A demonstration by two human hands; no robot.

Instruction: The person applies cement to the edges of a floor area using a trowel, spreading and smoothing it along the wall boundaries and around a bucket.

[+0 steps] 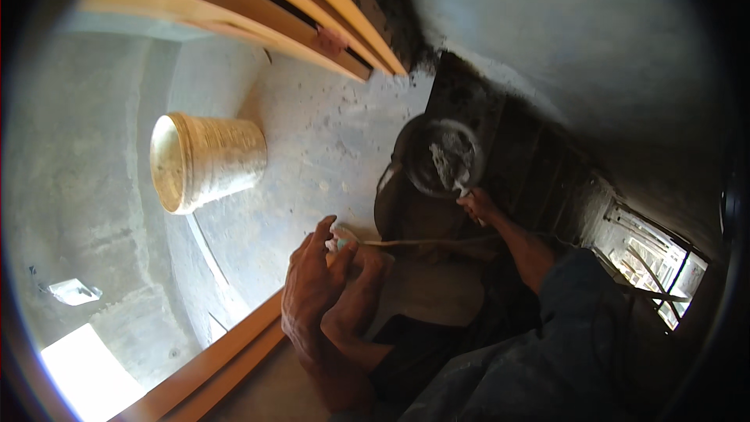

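Note:
My right hand is closed around the handle of a trowel, and its blade end dips into a round dark pan. Wet grey mortar lies in that pan. To the left, my left hand has bent fingers with the thumb near the index finger. By its fingertips is a small white and teal thing; I cannot make out what it is or how firmly it is held. Just right of the left hand, partly covered by it, shows what looks like my bare foot.
A stained, pale yellow bucket lies on its side, seen at the left. Orange-brown wooden frame pieces cross the top, and another wooden frame runs along the lower left. Dark steps and a bright barred opening are at the right.

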